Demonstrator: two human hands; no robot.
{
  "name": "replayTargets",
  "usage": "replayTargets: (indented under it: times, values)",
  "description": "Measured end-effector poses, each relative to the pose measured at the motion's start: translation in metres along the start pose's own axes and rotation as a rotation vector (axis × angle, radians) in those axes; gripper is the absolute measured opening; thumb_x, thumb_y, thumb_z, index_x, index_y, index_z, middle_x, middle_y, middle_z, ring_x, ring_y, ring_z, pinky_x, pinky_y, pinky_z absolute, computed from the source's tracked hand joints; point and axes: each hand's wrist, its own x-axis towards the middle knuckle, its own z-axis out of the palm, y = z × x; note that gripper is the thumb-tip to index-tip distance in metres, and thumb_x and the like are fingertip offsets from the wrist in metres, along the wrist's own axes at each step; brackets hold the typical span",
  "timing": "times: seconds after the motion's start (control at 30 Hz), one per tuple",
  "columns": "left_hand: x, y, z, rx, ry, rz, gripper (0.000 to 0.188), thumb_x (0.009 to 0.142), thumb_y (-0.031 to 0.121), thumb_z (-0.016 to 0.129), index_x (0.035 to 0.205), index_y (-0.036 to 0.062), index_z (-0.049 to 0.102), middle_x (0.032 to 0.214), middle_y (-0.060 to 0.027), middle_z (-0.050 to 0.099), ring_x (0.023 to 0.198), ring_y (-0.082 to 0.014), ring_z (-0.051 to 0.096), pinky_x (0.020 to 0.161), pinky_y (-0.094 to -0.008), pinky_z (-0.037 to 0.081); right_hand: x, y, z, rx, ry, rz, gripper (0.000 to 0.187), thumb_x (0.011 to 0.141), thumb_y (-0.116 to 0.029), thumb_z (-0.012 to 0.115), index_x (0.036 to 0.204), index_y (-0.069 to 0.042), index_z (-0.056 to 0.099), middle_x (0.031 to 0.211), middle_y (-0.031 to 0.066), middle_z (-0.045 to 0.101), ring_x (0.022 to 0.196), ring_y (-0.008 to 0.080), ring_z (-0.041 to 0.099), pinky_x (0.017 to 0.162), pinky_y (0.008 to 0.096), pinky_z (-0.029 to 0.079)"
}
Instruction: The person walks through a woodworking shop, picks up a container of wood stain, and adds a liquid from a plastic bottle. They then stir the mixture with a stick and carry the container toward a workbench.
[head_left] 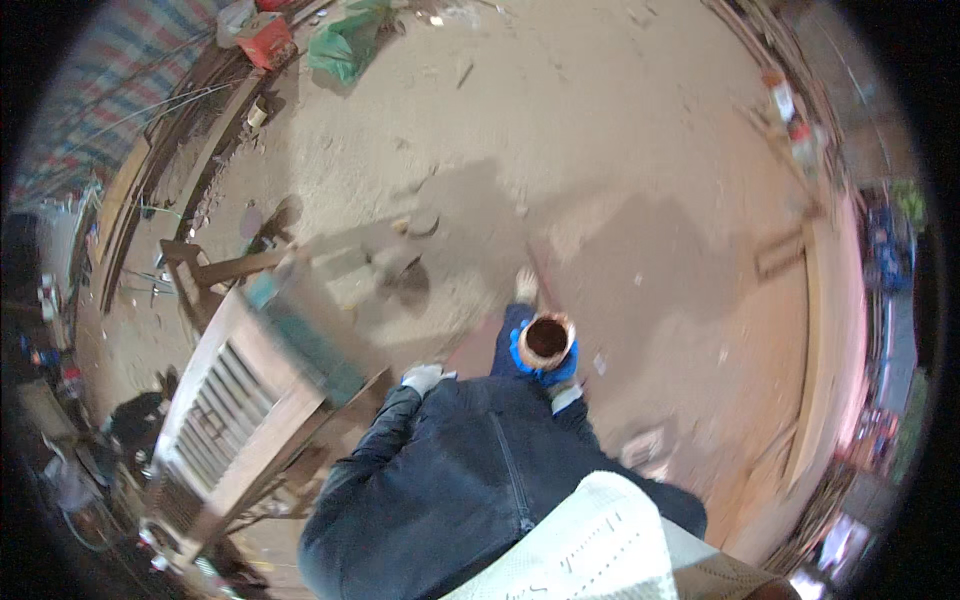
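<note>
A round container (547, 338) with a dark reddish-brown inside and bright blue material around it is in front of my body, right of the middle. My right hand (566, 394), in a pale glove, is shut on its near side; the container hides most of the fingers. My left hand (425, 378), in a whitish glove, hangs beside my jacket and touches nothing that I can see. Its fingers are too blurred to read. Closest to it is a wooden furniture piece (255, 345) with a slatted panel and a dark green surface.
My foot (525, 284) is on the dusty floor (600, 110). Dark wooden pieces (195, 270) stand beyond the furniture. Long boards lie along the left, and a long plank (806, 360) runs along the right. A green bag (340, 50) and a red box (266, 42) are at the far left.
</note>
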Motion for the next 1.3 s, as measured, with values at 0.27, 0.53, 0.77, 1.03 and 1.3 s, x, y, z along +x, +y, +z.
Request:
replayTargets:
  times: [0.27, 0.53, 0.77, 1.03, 1.3]
  values:
    - [0.126, 0.152, -0.206, -0.356, 0.185, 0.171, 0.057, 0.087, 0.054, 0.058, 0.12, 0.0073, 0.058, 0.12, -0.0196, 0.061, 0.117, -0.0341, 0.055, 0.102, -0.0406, 0.041, 0.204, -0.165, 0.179, -0.067, 0.025, 0.174, 0.063, 0.094, -0.055, 0.036, 0.133, -0.007, 0.048, 0.134, 0.0184, 0.052, 0.125, 0.0455, 0.046, 0.105, 0.0616, 0.035]
    - [0.258, 0.272, -0.498, -0.628, 0.611, 0.775, 0.121, 0.057, 0.047, 0.089, 0.146, 0.0006, 0.023, 0.144, -0.0175, 0.037, 0.136, -0.0316, 0.035, 0.114, -0.0414, 0.028, 0.467, -0.162, 0.326, -0.486, -0.086, 0.506, 0.056, 0.094, -0.052, 0.039, 0.125, -0.008, 0.055, 0.125, 0.0177, 0.059, 0.112, 0.0413, 0.057, 0.097, 0.056, 0.044]
    - [0.337, 0.31, -0.722, -0.875, 0.485, 0.827, 0.092, 0.05, 0.021, 0.093, 0.129, 0.0059, 0.048, 0.126, -0.0101, 0.058, 0.118, -0.0226, 0.055, 0.102, -0.0391, 0.043, 0.721, -0.223, 0.386, -1.412, 0.098, 0.221, 0.054, 0.093, -0.052, 0.044, 0.124, -0.009, 0.056, 0.122, 0.017, 0.061, 0.106, 0.0392, 0.06, 0.092, 0.0537, 0.047]
    - [0.474, 0.286, -0.929, -1.015, 0.852, 0.582, 0.09, 0.058, 0.015, 0.088, 0.132, 0.0044, 0.037, 0.127, -0.0121, 0.054, 0.115, -0.0236, 0.057, 0.1, -0.0381, 0.046, 0.894, -0.277, 0.452, -2.787, -0.232, 0.0, 0.024, 0.092, -0.022, 0.045, 0.101, -0.007, 0.06, 0.098, 0.0186, 0.066, 0.096, 0.0371, 0.063, 0.085, 0.0466, 0.05]
    - [0.666, 0.284, -1.141, -1.073, 1.094, 0.244, 0.092, 0.059, 0.021, 0.09, 0.134, 0.0012, 0.041, 0.129, -0.0136, 0.053, 0.118, -0.0237, 0.055, 0.101, -0.0377, 0.045, 1.155, -0.303, 0.691, -2.664, -0.773, 0.598, 0.034, 0.093, -0.032, 0.045, 0.103, -0.005, 0.062, 0.104, 0.021, 0.066, 0.101, 0.0369, 0.062, 0.085, 0.0472, 0.049]
